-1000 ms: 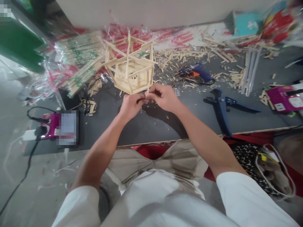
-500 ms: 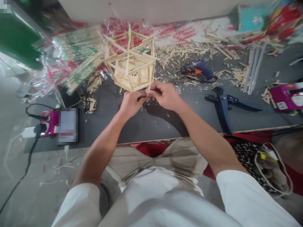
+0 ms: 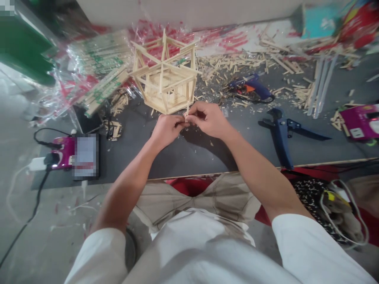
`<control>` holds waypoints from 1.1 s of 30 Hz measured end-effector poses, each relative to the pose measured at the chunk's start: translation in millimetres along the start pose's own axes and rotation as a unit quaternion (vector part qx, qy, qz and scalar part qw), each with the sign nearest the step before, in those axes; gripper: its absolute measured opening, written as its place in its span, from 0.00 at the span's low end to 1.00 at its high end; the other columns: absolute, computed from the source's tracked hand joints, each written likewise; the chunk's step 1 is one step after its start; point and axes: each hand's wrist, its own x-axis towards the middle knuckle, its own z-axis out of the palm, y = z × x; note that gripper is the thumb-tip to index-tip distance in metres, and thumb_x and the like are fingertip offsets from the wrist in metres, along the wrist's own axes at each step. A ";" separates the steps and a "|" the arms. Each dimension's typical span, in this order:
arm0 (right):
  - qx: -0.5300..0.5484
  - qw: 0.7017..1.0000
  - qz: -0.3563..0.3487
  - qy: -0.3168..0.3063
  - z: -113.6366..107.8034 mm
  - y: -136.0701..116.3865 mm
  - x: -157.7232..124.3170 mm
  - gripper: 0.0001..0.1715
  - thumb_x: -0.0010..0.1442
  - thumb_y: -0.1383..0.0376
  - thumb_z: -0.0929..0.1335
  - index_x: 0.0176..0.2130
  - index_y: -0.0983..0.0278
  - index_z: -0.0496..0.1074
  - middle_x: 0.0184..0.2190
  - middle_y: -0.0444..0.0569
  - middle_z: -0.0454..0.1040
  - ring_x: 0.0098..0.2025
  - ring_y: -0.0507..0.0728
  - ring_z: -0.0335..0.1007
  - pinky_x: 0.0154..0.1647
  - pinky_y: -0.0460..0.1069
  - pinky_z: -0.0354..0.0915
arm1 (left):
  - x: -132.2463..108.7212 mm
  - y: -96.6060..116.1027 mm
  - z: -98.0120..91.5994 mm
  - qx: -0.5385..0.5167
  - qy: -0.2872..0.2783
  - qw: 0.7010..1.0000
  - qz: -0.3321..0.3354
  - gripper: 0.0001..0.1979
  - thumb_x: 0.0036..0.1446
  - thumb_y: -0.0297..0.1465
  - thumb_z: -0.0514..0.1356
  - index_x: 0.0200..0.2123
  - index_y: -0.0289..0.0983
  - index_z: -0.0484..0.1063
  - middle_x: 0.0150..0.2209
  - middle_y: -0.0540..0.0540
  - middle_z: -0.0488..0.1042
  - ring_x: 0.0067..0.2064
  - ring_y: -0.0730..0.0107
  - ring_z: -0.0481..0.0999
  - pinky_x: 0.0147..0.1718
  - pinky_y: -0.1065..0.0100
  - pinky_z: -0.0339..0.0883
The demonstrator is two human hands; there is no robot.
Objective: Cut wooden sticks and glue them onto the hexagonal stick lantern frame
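Note:
My left hand (image 3: 168, 128) and my right hand (image 3: 209, 120) meet at the fingertips over the dark table. Between them a thin wooden stick (image 3: 187, 106) stands nearly upright, pinched by my right thumb and forefinger. The left fingertips are closed at its lower end; whether they grip the stick or some small piece there, I cannot make out. Just beyond my hands sits a six-sided frame of glued wooden sticks (image 3: 162, 81), with a star-like pattern on top and stacked sticks lower down.
A blue hot glue gun (image 3: 257, 87) and a blue-handled cutter (image 3: 281, 138) lie to the right, near clear glue sticks (image 3: 322, 86). Short stick offcuts (image 3: 231, 65) litter the back. At left are bundled sticks (image 3: 102, 90), a phone (image 3: 85, 156) and a purple power strip (image 3: 63, 152).
The view has shifted slightly, so the table's things appear a little further right. My hands stay together at the stick, with only a slight movement of the fingers.

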 end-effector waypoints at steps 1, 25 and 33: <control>0.000 1.000 -0.001 0.002 -0.9 0.2 0.1 0.15 0.67 0.53 0.75 0.35 0.60 0.75 0.31 0.45 0.76 0.33 0.54 0.68 0.36 0.52 0.62 | 0.2 0.4 -0.2 0.006 0.000 1.000 -0.003 0.10 0.66 0.30 0.67 0.31 0.39 0.85 0.27 0.49 0.82 0.30 0.66 0.79 0.36 0.66 0.71; 0.284 0.943 0.172 -0.023 -2.1 -9.2 0.7 0.38 0.53 0.35 0.83 0.28 0.61 0.68 0.18 0.37 0.63 0.22 0.48 0.60 0.23 0.47 0.58 | -5.2 29.8 10.1 -0.395 -0.067 0.906 -0.135 0.37 0.65 0.65 0.65 0.39 0.32 0.83 0.35 0.36 0.88 0.31 0.66 0.85 0.29 0.70 0.77; 0.278 0.931 0.234 -0.020 -2.3 -22.5 -4.8 0.37 0.49 0.37 0.85 0.27 0.62 0.71 0.20 0.39 0.70 0.23 0.48 0.63 0.25 0.46 0.59 | -11.2 39.8 9.0 -0.473 -0.088 0.851 -0.211 0.23 0.72 0.46 0.69 0.41 0.28 0.80 0.35 0.36 0.88 0.27 0.72 0.83 0.27 0.73 0.78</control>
